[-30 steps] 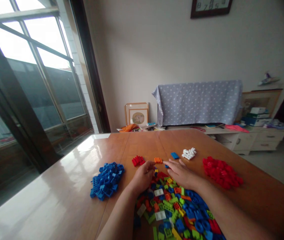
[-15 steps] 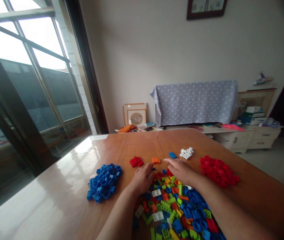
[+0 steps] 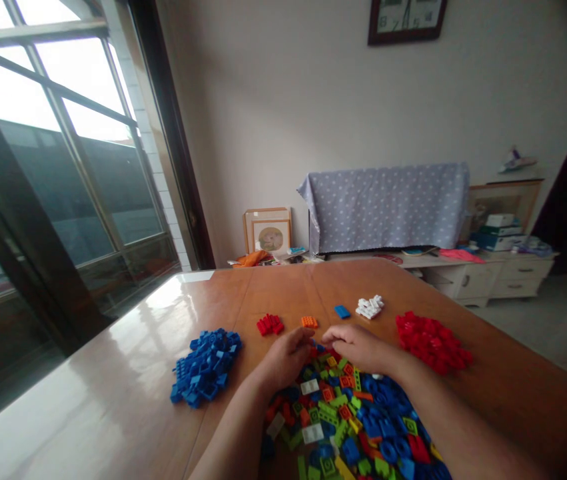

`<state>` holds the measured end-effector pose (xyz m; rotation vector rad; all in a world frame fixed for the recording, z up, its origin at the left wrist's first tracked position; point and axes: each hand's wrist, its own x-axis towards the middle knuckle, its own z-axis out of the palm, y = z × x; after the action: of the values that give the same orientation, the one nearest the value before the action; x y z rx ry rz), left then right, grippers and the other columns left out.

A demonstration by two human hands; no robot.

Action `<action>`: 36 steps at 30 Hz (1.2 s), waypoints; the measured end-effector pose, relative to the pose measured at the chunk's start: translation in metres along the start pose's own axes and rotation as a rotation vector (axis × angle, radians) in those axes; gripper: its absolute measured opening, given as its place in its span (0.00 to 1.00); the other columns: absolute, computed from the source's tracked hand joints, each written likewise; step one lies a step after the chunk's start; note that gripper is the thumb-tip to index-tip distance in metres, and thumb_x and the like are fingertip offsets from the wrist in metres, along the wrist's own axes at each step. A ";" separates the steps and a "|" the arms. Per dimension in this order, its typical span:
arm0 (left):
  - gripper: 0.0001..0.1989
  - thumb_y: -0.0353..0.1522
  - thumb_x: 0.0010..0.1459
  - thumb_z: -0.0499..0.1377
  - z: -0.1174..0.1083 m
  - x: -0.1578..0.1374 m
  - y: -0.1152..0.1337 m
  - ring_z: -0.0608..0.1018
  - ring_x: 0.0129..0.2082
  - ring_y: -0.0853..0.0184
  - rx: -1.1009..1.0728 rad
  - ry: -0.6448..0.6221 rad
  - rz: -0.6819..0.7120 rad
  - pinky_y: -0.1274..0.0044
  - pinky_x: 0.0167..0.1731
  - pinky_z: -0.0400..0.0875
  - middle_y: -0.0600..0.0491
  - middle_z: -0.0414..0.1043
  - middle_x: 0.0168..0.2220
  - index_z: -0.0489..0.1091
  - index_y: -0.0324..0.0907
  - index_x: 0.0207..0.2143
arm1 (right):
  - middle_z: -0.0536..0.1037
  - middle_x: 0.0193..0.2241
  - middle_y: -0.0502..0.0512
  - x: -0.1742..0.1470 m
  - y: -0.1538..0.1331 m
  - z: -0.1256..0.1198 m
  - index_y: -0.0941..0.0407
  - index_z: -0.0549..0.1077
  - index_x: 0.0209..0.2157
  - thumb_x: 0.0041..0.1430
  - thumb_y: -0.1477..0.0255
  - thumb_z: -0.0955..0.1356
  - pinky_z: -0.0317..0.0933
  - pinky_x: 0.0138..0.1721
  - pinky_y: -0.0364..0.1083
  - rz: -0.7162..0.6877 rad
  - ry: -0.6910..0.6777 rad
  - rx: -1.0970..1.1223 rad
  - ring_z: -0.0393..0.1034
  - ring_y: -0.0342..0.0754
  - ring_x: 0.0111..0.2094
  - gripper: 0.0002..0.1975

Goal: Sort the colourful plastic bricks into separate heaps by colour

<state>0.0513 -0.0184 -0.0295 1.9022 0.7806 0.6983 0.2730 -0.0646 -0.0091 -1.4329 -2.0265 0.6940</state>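
Observation:
A mixed pile of toy building bricks (image 3: 333, 413) in green, blue, red, orange, yellow and white lies between my forearms. At its far left edge is my left hand (image 3: 289, 357), fingers loosely curved and nothing visible in them. Facing it across a small gap, my right hand (image 3: 357, 347) rests over the far right edge of the pile, fingers reaching left and bent down onto the bricks. It appears open too; its fingertips partly cover some red and blue pieces. Just beyond the hands sit a few orange bricks (image 3: 309, 322) and a blue brick (image 3: 342, 312).
A blue brick heap (image 3: 206, 367) lies left on the wooden table (image 3: 128, 380), a red brick heap (image 3: 433, 342) right. Smaller red bricks (image 3: 270, 325) and white bricks (image 3: 370, 307) lie farther back. Behind the table stands a low white cabinet (image 3: 480, 280).
My hands have come closer together over the pile's far edge. My right hand has drawn slightly nearer, its fingers now bent lower. The view has shifted slightly.

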 end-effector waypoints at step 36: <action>0.26 0.46 0.65 0.55 0.004 -0.012 0.008 0.74 0.58 0.55 0.261 0.041 0.027 0.69 0.58 0.66 0.47 0.73 0.58 0.69 0.46 0.61 | 0.82 0.47 0.55 0.000 -0.008 0.008 0.54 0.79 0.48 0.64 0.69 0.62 0.66 0.50 0.50 -0.076 -0.076 -0.017 0.75 0.54 0.47 0.17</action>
<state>0.0480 -0.0326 -0.0256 2.1422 0.9099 0.6807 0.2618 -0.0676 -0.0093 -1.3504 -2.1378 0.7108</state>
